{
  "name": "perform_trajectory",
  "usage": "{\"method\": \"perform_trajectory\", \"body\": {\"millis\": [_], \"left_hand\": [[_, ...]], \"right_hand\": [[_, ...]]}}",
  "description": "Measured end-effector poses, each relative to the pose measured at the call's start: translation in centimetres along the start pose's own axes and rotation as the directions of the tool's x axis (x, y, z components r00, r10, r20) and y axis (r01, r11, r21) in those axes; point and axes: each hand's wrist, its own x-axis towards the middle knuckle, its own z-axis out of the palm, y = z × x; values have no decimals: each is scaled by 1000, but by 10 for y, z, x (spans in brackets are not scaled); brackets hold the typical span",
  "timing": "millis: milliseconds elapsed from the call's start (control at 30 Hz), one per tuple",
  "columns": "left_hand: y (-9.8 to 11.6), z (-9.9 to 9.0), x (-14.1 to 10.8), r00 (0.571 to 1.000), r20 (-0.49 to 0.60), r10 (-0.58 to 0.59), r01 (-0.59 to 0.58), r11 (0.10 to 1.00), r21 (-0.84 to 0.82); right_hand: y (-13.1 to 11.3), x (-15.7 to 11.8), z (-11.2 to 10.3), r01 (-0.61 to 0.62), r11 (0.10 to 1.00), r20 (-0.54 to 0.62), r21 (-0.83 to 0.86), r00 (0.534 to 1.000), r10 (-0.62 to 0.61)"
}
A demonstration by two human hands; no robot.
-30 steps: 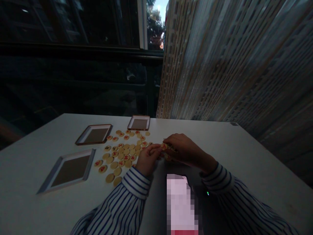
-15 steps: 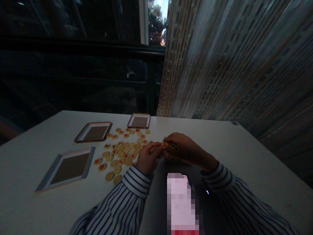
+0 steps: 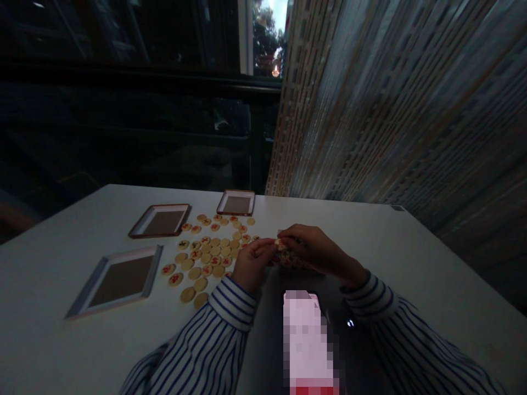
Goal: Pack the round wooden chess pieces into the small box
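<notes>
Head view, nearest first: a blurred pink patch (image 3: pixel 307 340) sits low in the middle, between two blue-and-white striped sleeves (image 3: pixel 214 334) that run up from the bottom edge over the pale desk (image 3: pixel 411 263). Beyond the cuffs the two hands meet near the centre of the desk. The left hand (image 3: pixel 250 266) is curled, its thumb and forefinger pinched toward the right hand; the right hand (image 3: pixel 315 249) is bent over from the other side, its fingers closed on a small round wooden disc (image 3: pixel 281 244) held where the fingertips of both hands come together. Whether the left fingertips actually touch that disc is too dim to tell. Under the right hand lie a few more discs (image 3: pixel 290 259) with red marks, partly hidden by the fingers. Just left of the hands a loose spread of tan game pieces (image 3: pixel 208 255) lies flat on the desk, many with red characters face up, some plain; the nearest ones reach close to the left cuff. Farther left and near the desk's edge lies a shallow tray with a light rim (image 3: pixel 119 280). Beyond the spread are two dark-rimmed trays, a larger one (image 3: pixel 160 220) on the left and a smaller one (image 3: pixel 236 202) on the right, just past the farthest pieces. Behind the desk stands a dark window (image 3: pixel 123 109), and on the right hangs a woven blind (image 3: pixel 391 99).
</notes>
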Motion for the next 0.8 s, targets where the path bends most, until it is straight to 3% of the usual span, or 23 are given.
{"method": "perform_trajectory", "body": {"millis": [233,800], "left_hand": [[-1,-2,1,999,-36,25,-26,999,-32],[-3,-1,2,994,-104,19,-18,1000,9]], "right_hand": [[1,5,-5,151,986,72,-74,987,-146],[4,7,-1,169,957,140,-236,980,-139]]}}
